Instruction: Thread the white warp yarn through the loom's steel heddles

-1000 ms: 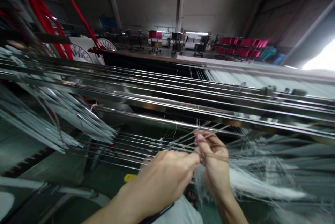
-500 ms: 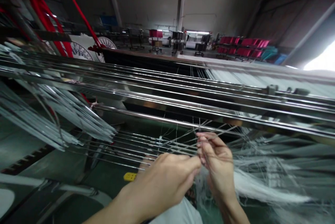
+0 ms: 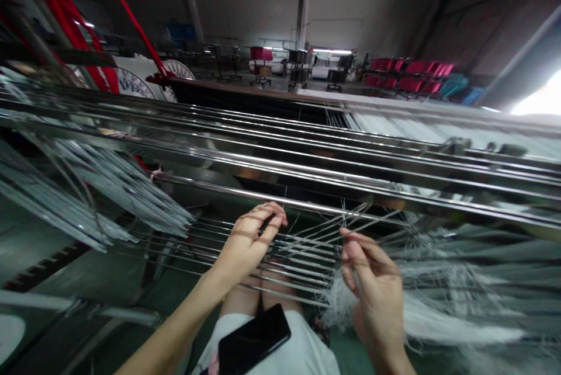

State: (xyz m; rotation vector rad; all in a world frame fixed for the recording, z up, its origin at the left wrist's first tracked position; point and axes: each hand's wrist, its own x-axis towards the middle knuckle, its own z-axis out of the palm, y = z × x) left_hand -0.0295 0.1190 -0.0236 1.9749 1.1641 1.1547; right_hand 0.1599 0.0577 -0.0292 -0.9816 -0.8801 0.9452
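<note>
My left hand [image 3: 249, 240] is raised left of centre, below a long metal rod [image 3: 245, 193]. Its thumb and forefinger are pinched at a fine white thread [image 3: 286, 193] that hangs from above. To the right, my right hand [image 3: 377, 281] is curled with its fingertips closed at white threads [image 3: 344, 220] coming down from the rod; the exact grip is too fine to see. Between the hands, flat thin metal strips [image 3: 307, 273] run crosswise, with pale threads slanting over them. A tangle of loose white yarn [image 3: 339, 299] lies beside my right hand.
A black phone [image 3: 254, 340] rests on my lap. Grey-white strips [image 3: 131, 194] hang in bunches at left. At right is a thick mass of white yarn [image 3: 460, 322]. Long metal bars [image 3: 280, 159] cross the loom, and a white warp sheet [image 3: 407, 121] stretches behind.
My left hand has moved away from my right hand, up and to the left, to the hanging thread. My right hand has shifted slightly right. The phone on my lap is now uncovered.
</note>
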